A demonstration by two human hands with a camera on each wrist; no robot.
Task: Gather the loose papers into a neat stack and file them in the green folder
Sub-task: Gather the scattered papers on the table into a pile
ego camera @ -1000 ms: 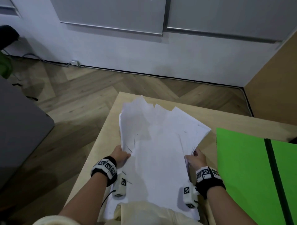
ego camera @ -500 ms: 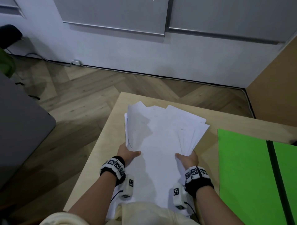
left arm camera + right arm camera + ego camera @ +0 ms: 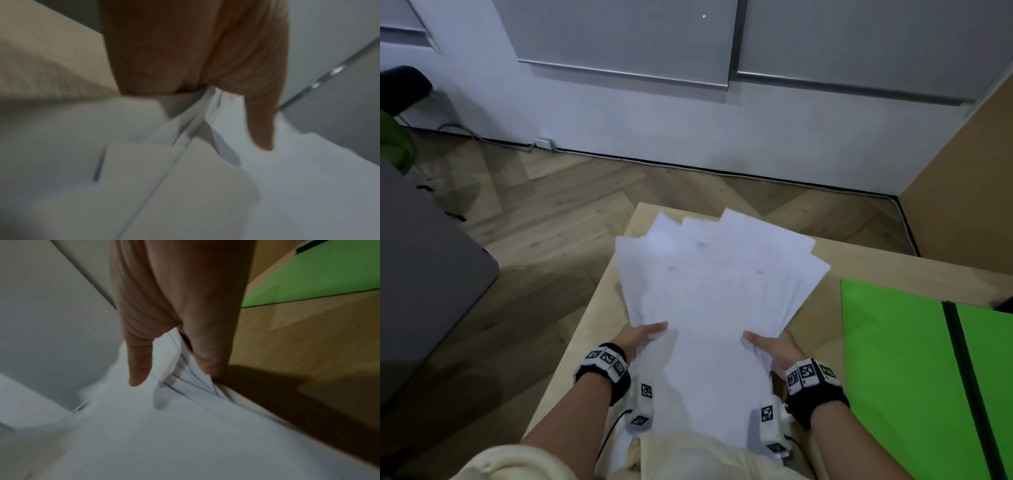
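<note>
Over a pale wooden table (image 3: 599,308), the left hand (image 3: 642,337) and right hand (image 3: 774,347) are gripping the fanned white papers (image 3: 715,284) by their sides, thumbs on top, while the green folder (image 3: 900,370) is lying open just beside them.

Herringbone wood floor (image 3: 592,219) meets a white wall (image 3: 688,130) — grey panels (image 3: 626,37) above, dim light.
</note>
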